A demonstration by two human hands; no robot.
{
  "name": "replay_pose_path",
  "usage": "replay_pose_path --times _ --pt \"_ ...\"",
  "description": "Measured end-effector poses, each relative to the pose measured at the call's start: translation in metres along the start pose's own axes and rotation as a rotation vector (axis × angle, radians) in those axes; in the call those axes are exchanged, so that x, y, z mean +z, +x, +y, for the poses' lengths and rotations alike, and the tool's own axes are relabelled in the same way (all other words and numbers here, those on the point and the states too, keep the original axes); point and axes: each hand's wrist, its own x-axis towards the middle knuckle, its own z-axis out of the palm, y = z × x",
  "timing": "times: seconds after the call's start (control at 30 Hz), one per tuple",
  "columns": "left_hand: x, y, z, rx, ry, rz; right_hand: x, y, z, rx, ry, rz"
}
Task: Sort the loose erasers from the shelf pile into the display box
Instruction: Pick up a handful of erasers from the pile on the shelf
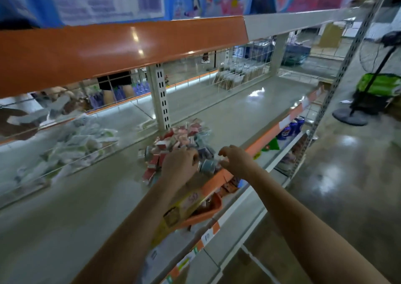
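A loose pile of small wrapped erasers (184, 138), red, pink and grey-blue, lies near the front edge of the grey shelf (227, 110). My left hand (180, 163) sits on the near side of the pile, fingers curled round some erasers. My right hand (236, 162) hovers just to the right, fingers loosely bent and spread, thumb touching a grey-blue eraser pack (208, 165) that lies between both hands. One shelf down, under my left forearm, a yellow printed box (184, 205) lies in an orange tray (206, 215). The picture is blurred.
A clear-fronted bin of white and green packets (71, 147) stands to the left of the pile. An upright shelf post (160, 97) rises behind it. The orange shelf lip (282, 123) runs right. A fan stand (351, 114) is on the floor at right.
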Motion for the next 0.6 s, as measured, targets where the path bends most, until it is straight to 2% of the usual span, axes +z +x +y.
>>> replay_pose_path --times 0.13,0.33,0.5,0.6 --pt "0.018 0.035 -0.008 -0.013 0.005 -0.008 0.008 0.039 0.01 0.024 0.078 0.024" --pt "0.043 0.057 -0.014 -0.044 0.052 -0.027 0.021 0.075 0.015 0.031 0.149 -0.052" --pt "0.049 0.058 -0.017 -0.099 -0.043 -0.006 0.019 0.085 0.033 0.018 0.173 -0.065" --pt "0.044 0.055 -0.017 -0.158 -0.17 0.002 0.008 0.089 0.048 0.042 0.463 -0.143"
